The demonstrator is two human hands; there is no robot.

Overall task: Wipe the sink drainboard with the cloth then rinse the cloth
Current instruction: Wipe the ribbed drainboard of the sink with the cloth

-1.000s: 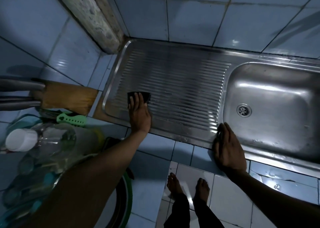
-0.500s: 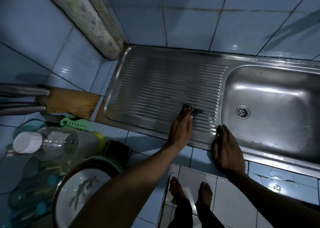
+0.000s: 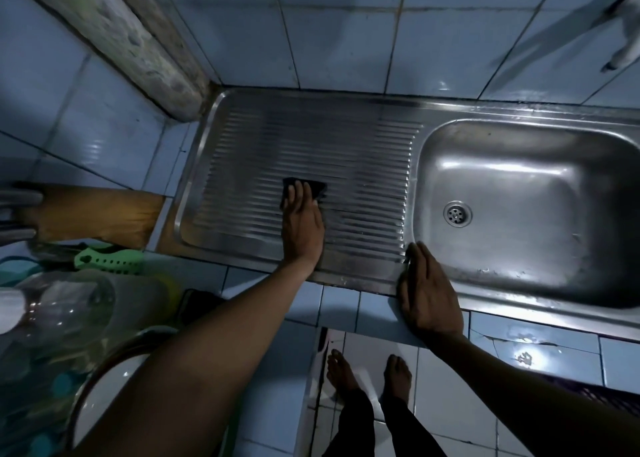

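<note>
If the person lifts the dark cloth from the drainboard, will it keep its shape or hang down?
The cloth lies flat under the left hand, so it probably droops when lifted. On the ribbed steel drainboard it likely slides easily. It looks small, so probably light.

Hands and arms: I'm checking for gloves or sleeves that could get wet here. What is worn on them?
Nothing shows on either. The left hand and right hand are bare, with no gloves, rings or watch visible. Both forearms are bare up to the frame edge, so no sleeve shows. Dark trousers cover the legs; the feet are bare.
</note>
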